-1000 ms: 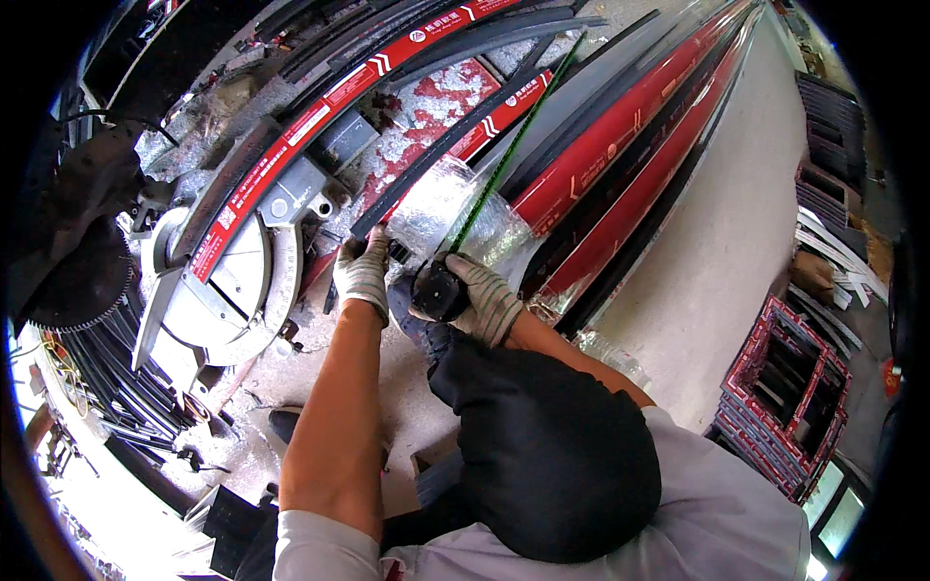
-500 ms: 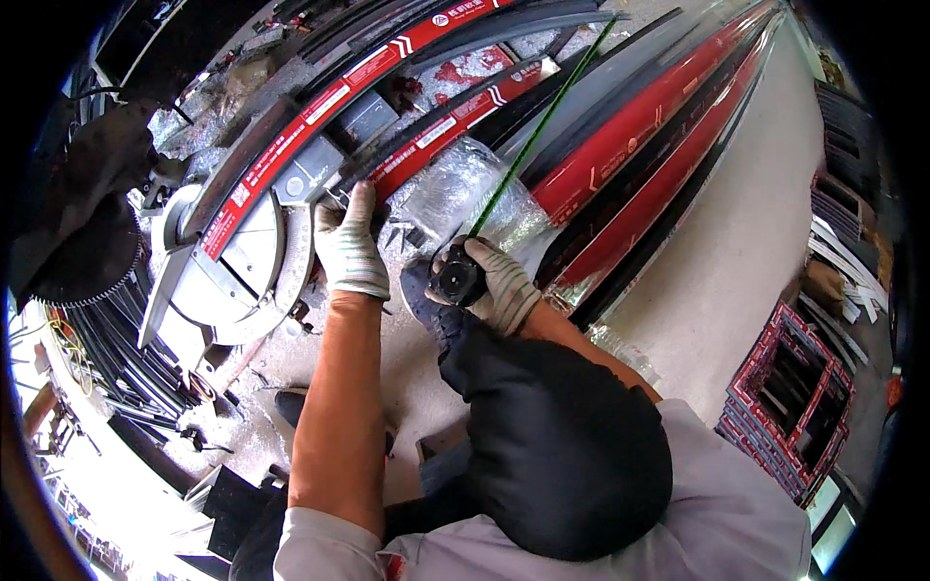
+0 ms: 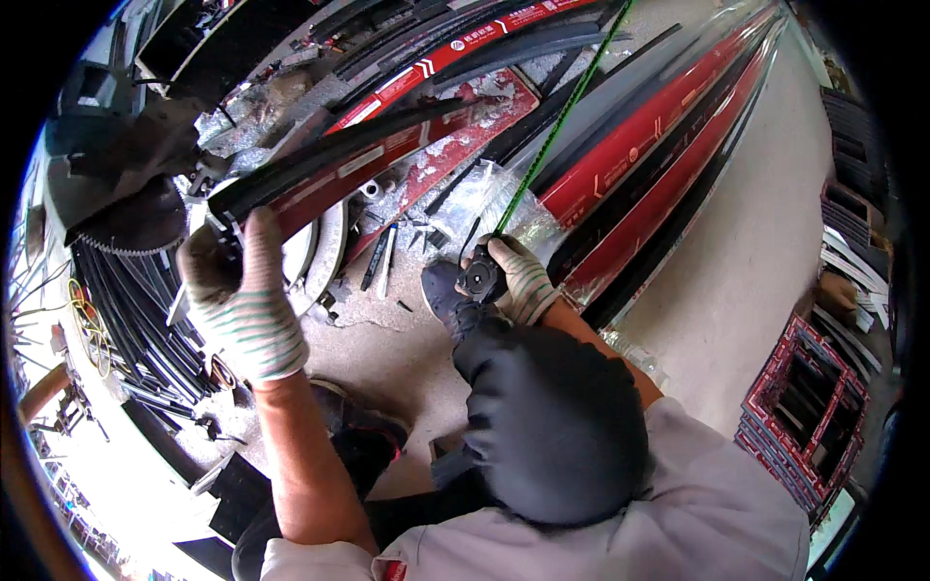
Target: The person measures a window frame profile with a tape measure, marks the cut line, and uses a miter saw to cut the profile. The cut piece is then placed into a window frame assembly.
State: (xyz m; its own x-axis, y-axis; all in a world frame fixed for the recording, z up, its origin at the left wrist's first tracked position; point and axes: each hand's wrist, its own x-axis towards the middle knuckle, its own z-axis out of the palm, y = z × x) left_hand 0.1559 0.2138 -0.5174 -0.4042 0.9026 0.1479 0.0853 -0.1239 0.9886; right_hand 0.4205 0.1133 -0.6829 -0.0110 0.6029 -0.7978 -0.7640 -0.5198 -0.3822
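My left hand point(image 3: 249, 315), in a striped white work glove, grips the near end of a black profile bar with red film point(image 3: 339, 172). The bar is raised over the round saw table point(image 3: 332, 247), its far end pointing away to the right and a little blurred. Closed around a black tape measure point(image 3: 478, 278), my gloved right hand point(image 3: 526, 281) is above my shoe. From its case a green tape blade point(image 3: 554, 137) runs far out, alongside the wrapped profiles. How the tape's far end is fixed lies outside the view.
A toothed saw blade point(image 3: 136, 223) stands left of my left hand. Long red-wrapped profiles point(image 3: 620, 165) lie to the right. A marker pen point(image 3: 374, 259) and small black offcuts point(image 3: 433, 238) are on the floor ahead. Red-edged frames point(image 3: 804, 392) are stacked at right.
My left hand has moved left and nearer, lifting the shorter red-filmed profile bar and uncovering the floor beneath. My right hand keeps the tape measure, its blade still extended. The view has shifted slightly.
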